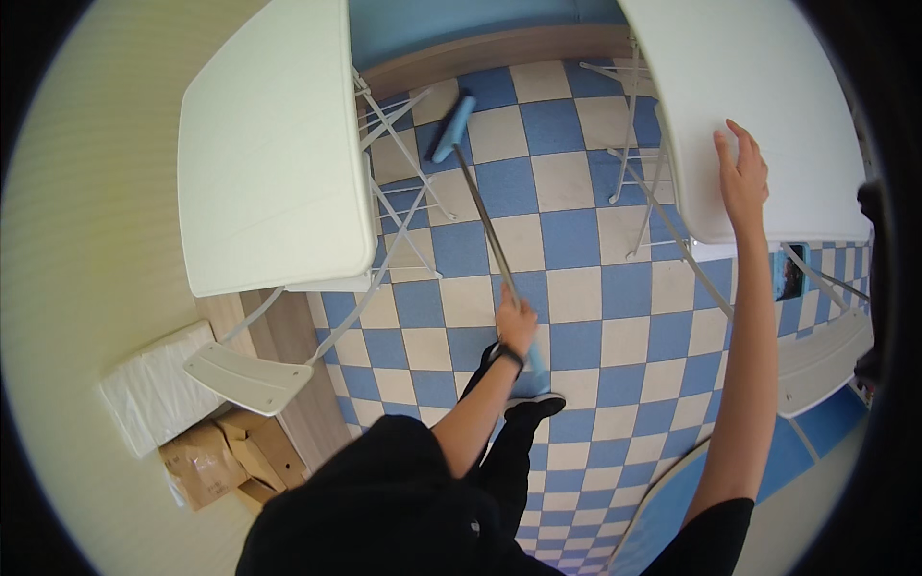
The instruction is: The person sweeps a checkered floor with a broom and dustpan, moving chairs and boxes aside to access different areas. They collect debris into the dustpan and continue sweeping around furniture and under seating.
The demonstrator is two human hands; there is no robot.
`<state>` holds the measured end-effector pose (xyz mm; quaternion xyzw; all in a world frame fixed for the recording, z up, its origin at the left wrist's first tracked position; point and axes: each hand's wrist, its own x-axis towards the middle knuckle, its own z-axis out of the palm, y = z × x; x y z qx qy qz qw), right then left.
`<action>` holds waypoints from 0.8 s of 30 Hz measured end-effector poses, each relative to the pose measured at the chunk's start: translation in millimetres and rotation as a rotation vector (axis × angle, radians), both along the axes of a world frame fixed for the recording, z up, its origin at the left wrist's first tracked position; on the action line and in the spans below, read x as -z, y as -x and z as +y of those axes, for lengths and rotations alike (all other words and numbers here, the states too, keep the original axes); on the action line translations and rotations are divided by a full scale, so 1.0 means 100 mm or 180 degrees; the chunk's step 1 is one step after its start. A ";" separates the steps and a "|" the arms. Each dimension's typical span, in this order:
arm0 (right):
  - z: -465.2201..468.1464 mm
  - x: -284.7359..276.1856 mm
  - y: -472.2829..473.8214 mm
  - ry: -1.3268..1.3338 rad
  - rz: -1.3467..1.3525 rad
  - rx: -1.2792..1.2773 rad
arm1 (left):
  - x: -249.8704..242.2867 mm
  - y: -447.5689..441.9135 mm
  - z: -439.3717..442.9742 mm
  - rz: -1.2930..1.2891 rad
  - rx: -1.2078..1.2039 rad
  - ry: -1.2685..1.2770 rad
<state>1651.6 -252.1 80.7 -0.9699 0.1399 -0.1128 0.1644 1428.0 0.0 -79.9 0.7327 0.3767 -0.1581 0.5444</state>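
My left hand [516, 324], with a dark band on its wrist, is closed around the metal handle of a long broom [484, 209]. The light blue broom head [456, 129] has dark bristles and rests on the blue and white checkered floor [569, 237], beside the legs of the left table. A light blue end of the handle shows behind my hand, near my shoe. My right hand [744, 173] is over the white table [778, 93] on the right, fingers apart and holding nothing; whether it touches the top cannot be told.
Another white table [277, 158] stands at the left, a folding chair [248, 378] tucked at its near edge. A second folding chair [825, 367] stands at the right table. Cardboard boxes [266, 450] and a white plastic-wrapped pack [162, 389] lie at the lower left. A dustpan-like object [790, 272] is at the right.
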 end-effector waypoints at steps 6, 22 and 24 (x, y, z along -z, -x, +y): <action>0.25 0.37 -0.09 0.1054 -0.0467 0.0319 | 1.21 -1.50 -0.29 0.0476 -0.1027 -0.1667; 0.27 0.23 -0.04 0.0344 -0.0609 0.0100 | -0.80 0.02 0.05 0.0841 -0.0883 0.2442; 0.21 0.24 0.00 0.0210 -0.0615 -0.0027 | -1.05 0.12 0.30 0.0830 -0.0889 0.2860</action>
